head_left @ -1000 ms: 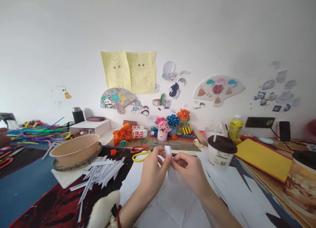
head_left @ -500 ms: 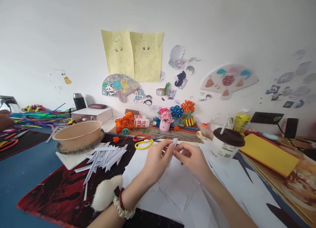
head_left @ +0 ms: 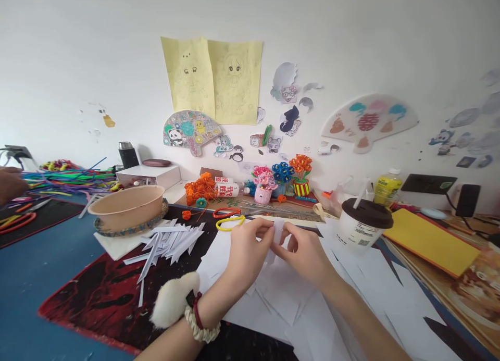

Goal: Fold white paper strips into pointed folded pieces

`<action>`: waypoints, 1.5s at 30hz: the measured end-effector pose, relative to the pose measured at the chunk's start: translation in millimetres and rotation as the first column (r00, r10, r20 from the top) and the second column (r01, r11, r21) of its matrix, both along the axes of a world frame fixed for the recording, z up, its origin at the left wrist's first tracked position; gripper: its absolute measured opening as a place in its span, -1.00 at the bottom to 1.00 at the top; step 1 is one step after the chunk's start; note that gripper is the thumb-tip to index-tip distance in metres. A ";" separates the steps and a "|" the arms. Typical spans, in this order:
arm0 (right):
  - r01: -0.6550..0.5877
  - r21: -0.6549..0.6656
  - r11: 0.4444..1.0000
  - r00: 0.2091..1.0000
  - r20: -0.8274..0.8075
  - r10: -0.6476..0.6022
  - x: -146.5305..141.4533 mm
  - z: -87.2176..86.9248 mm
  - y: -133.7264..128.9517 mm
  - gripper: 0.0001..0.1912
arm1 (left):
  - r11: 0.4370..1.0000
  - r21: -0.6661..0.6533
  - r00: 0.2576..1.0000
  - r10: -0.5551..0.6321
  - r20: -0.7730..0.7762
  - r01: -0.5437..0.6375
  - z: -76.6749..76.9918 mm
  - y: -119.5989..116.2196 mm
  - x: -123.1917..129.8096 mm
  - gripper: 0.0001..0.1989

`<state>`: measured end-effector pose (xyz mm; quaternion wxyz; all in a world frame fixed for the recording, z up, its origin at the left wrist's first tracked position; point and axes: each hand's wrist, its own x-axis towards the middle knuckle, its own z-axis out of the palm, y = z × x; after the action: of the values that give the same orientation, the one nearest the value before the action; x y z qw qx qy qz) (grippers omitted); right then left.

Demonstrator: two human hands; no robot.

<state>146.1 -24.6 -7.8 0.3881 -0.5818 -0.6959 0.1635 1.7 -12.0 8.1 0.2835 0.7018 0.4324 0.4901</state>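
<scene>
Between my two hands is a small piece of white paper (head_left: 278,229), held upright over the sheets. My left hand (head_left: 252,246) pinches its left side with thumb and fingertips. From the other side, my right hand (head_left: 302,249) is closed on the paper's right edge. White paper sheets (head_left: 269,303) lie spread beneath both hands. To the left rests a loose pile of folded white paper strips (head_left: 174,244). Yellow-handled scissors (head_left: 230,223) lie just beyond my left hand, close to a red-handled pair (head_left: 226,212).
A beige basin (head_left: 127,207) stands at left, near a fluffy white thing (head_left: 174,298) by my left wrist. A lidded drink cup (head_left: 363,225) with a straw stands right. Pipe-cleaner flowers (head_left: 263,186) line the back. Another person's hand (head_left: 11,184) shows at far left.
The paper between my hands now shows a wider face, and my right fingers have shifted slightly along it. The whole view has moved a little.
</scene>
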 end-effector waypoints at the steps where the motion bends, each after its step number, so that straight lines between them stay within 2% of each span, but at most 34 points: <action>1: -0.008 -0.006 1.000 1.000 -0.024 0.008 -0.2 0.4 -0.3 -0.75 | 1.000 0.012 1.000 0.017 -0.026 -0.016 -0.2 -0.1 -0.4 -0.83; 5: -0.086 -0.032 0.996 0.968 -0.238 0.076 1.8 1.4 0.7 -0.73 | 0.986 0.093 0.982 0.148 -0.119 -0.137 0.9 -0.5 -2.5 -0.87; 8: -0.143 -0.047 0.989 0.921 -0.372 0.116 4.2 1.2 3.2 -0.76 | 0.980 0.110 0.979 0.176 -0.103 -0.165 4.3 -0.3 -3.5 -0.89; 15: -0.223 -0.106 0.969 0.872 -0.466 0.150 5.9 7.7 -0.8 -0.62 | 0.994 -0.110 0.999 0.005 0.039 0.000 6.5 8.6 -7.6 -0.90; 20: -0.339 -0.129 0.932 0.776 -0.599 0.199 7.1 10.0 -3.0 -0.67 | 0.985 -0.146 0.994 -0.075 0.079 0.086 4.6 12.6 -9.4 -0.82; 25: -0.345 -0.094 0.934 0.718 -0.667 0.198 8.8 7.8 -0.9 -0.63 | 0.992 -0.103 0.996 -0.067 0.061 0.073 5.9 10.7 -7.5 -0.85; 32: -0.341 -0.108 0.934 0.756 -0.622 0.204 10.3 4.4 1.4 -0.60 | 0.999 -0.038 1.000 -0.001 -0.015 0.001 7.3 8.5 -7.4 -0.90; 39: -0.247 -0.090 0.965 0.789 -0.596 0.147 7.6 8.0 0.1 -0.68 | 1.000 -0.006 0.998 -0.002 -0.058 0.002 6.7 7.2 -7.3 -0.92; 45: -0.167 -0.059 0.984 0.823 -0.558 0.107 3.9 8.5 -4.9 -0.72 | 0.991 0.059 0.990 0.125 -0.072 -0.121 8.4 -0.9 -3.2 -0.88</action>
<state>150.0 -29.5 0.7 0.5283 -0.4779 -0.5846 0.3883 -1.4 -12.9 16.5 0.2168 0.6992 0.4717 0.4915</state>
